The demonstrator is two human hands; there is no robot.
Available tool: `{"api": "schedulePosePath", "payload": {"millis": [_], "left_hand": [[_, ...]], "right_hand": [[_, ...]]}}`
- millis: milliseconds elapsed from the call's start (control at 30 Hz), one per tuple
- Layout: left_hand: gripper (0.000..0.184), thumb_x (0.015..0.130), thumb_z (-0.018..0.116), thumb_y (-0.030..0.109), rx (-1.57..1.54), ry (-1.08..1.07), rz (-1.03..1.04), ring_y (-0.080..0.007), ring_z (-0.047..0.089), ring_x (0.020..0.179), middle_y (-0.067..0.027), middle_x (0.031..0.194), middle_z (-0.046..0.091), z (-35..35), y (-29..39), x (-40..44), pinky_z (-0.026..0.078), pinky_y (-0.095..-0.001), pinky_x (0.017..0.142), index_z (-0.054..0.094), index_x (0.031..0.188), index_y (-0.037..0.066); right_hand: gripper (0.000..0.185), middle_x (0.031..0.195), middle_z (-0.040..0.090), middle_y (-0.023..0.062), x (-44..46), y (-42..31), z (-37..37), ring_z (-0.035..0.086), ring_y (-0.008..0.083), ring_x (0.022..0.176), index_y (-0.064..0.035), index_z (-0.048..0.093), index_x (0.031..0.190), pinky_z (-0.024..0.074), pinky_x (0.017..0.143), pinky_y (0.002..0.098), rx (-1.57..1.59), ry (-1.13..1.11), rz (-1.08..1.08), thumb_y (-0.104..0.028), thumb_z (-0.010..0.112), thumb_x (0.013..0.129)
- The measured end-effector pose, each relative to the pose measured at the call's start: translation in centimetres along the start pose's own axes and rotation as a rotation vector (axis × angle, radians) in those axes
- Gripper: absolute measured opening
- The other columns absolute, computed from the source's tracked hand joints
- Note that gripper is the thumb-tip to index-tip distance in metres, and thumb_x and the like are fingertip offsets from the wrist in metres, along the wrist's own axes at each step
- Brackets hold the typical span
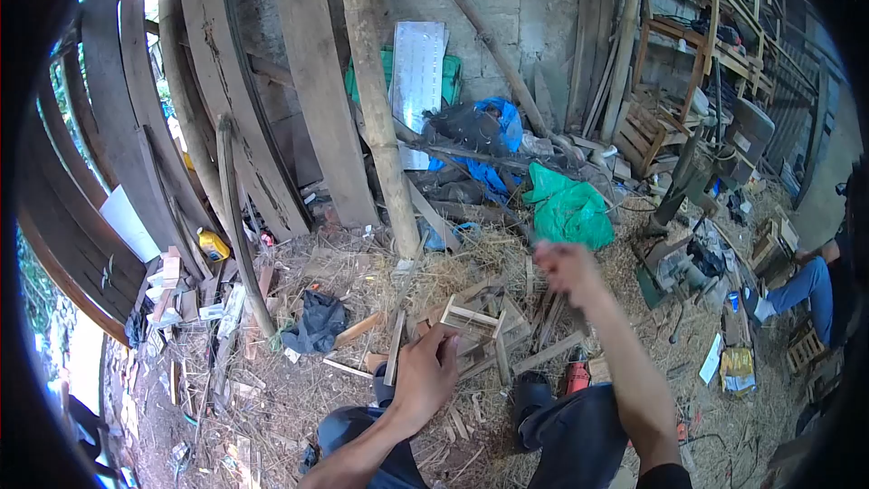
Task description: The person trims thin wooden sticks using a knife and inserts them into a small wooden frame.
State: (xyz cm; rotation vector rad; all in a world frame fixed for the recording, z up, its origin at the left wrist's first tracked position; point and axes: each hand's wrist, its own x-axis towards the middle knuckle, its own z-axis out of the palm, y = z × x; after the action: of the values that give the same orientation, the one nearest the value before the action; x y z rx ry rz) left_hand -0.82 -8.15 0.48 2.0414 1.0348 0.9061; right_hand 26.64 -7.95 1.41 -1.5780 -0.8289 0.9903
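Observation:
My left hand (425,376) is closed around the near edge of a small wooden frame (475,319), its thumb and fingers at the frame's corner. The frame is made of narrow light strips and stands just beyond my knees. Beneath and beside it lie more wooden slats (548,353). Raised to the right of the frame, my right hand (570,276) is blurred by motion, with its fingers curled. A dark streak shows near those fingers, but I cannot make out what it is. A red and black tool (577,373) lies by my right leg.
Straw and wood scraps cover the ground. A green plastic bag (570,208) and a bamboo post (378,109) stand ahead; a black plastic bag (317,321) and yellow jug (213,244) are at left. Another person's leg (801,294) shows at right, near a vise-like machine (683,181).

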Motion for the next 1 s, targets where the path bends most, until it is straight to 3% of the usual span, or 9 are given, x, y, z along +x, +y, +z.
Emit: {"api": "schedulePosePath", "payload": {"millis": [33,233,300,367,500,600,733,800,1000], "left_hand": [[0.011,0.09,0.058,0.007,-0.001,-0.005,0.007,-0.014,0.059,0.056,-0.0106,0.067,0.064,-0.1,-0.1,-0.1,0.045,-0.028,0.054,0.062,0.098,0.0],[0.012,0.092,0.056,0.007,-0.048,0.022,-0.044,-0.0089,0.055,0.055,-0.0087,0.067,0.063,-0.3,-0.3,0.2,0.043,-0.0261,0.052,0.062,0.098,0.0],[0.014,0.094,0.054,0.009,-0.123,-0.021,-0.082,-0.0078,0.055,0.058,-0.0067,0.068,0.062,-0.4,0.5,0.3,0.042,-0.0246,0.054,0.062,0.1,0.0],[0.014,0.095,0.052,0.01,-0.212,-0.034,-0.104,-0.0072,0.055,0.06,-0.0053,0.069,0.062,-0.1,0.4,0.6,0.042,-0.0237,0.056,0.061,0.1,0.0],[0.017,0.098,0.048,0.011,-0.387,-0.071,-0.12,-0.0064,0.055,0.068,-0.0011,0.072,0.059,-0.1,-0.7,0.9,0.043,-0.0218,0.062,0.06,0.103,0.0],[0.018,0.098,0.047,0.012,-0.41,-0.048,-0.134,-0.0058,0.053,0.07,-0.0005,0.075,0.058,-0.2,-0.8,1.0,0.042,-0.0207,0.063,0.06,0.104,0.0],[0.019,0.098,0.048,0.013,-0.475,-0.029,-0.155,-0.0048,0.049,0.065,0.0001,0.069,0.054,-0.2,-0.9,0.9,0.039,-0.0219,0.057,0.061,0.105,0.001],[0.019,0.098,0.049,0.014,-0.475,-0.023,-0.152,-0.0049,0.05,0.064,0.0004,0.069,0.054,-0.1,-0.9,0.9,0.04,-0.0218,0.057,0.062,0.106,0.001],[0.016,0.095,0.054,0.009,-0.297,0.008,-0.024,-0.0055,0.05,0.056,-0.0016,0.062,0.056,0.1,-0.5,0.7,0.04,-0.0225,0.052,0.065,0.103,0.001]], "right_hand": [[0.026,0.064,0.05,-0.0008,3.2,2.4,-2.5,0.039,0.0047,0.045,-0.0002,0.062,0.087,0.0274,0.039,0.0219,0.189,0.076,-0.014,-0.025,0.06,0.092],[0.023,0.066,0.048,-0.0003,0.0,2.1,-0.5,0.033,0.0043,0.044,-0.0006,0.058,0.092,0.0228,0.039,0.0204,0.298,-0.015,-0.064,-0.023,0.054,0.097],[0.022,0.069,0.052,0.001,-0.3,1.7,0.4,0.038,0.005,0.046,0.0001,0.058,0.094,0.0274,0.04,0.0193,0.33,-0.033,-0.129,-0.021,0.052,0.097],[0.025,0.071,0.055,0.0024,-0.3,1.4,1.4,0.044,0.0058,0.05,0.0002,0.059,0.098,0.0338,0.045,0.0195,0.259,0.041,-0.368,-0.022,0.049,0.099],[0.032,0.071,0.058,0.0032,-2.5,-1.2,2.5,0.048,0.0074,0.055,-0.0004,0.06,0.106,0.0358,0.048,0.0221,0.192,0.037,-0.291,-0.028,0.045,0.1],[0.04,0.069,0.059,0.0037,-3.1,-1.4,3.0,0.047,0.0073,0.056,-0.0017,0.061,0.11,0.0375,0.053,0.0244,-0.166,0.116,-0.494,-0.033,0.037,0.101],[0.035,0.065,0.058,0.0035,-3.2,-0.6,4.1,0.048,0.0075,0.057,-0.001,0.061,0.11,0.0373,0.053,0.0241,-0.071,0.045,-0.62,-0.029,0.042,0.101],[0.028,0.064,0.057,0.0031,-2.7,-0.2,4.3,0.048,0.0075,0.057,-0.0002,0.061,0.109,0.0377,0.053,0.0242,-0.28,0.014,-0.873,-0.022,0.047,0.099],[0.033,0.062,0.051,-0.0007,-3.6,-1.8,4.3,0.042,0.0059,0.055,-0.0009,0.059,0.092,0.0355,0.052,0.0225,-0.122,0.07,-0.596,-0.027,0.041,0.102]]}}
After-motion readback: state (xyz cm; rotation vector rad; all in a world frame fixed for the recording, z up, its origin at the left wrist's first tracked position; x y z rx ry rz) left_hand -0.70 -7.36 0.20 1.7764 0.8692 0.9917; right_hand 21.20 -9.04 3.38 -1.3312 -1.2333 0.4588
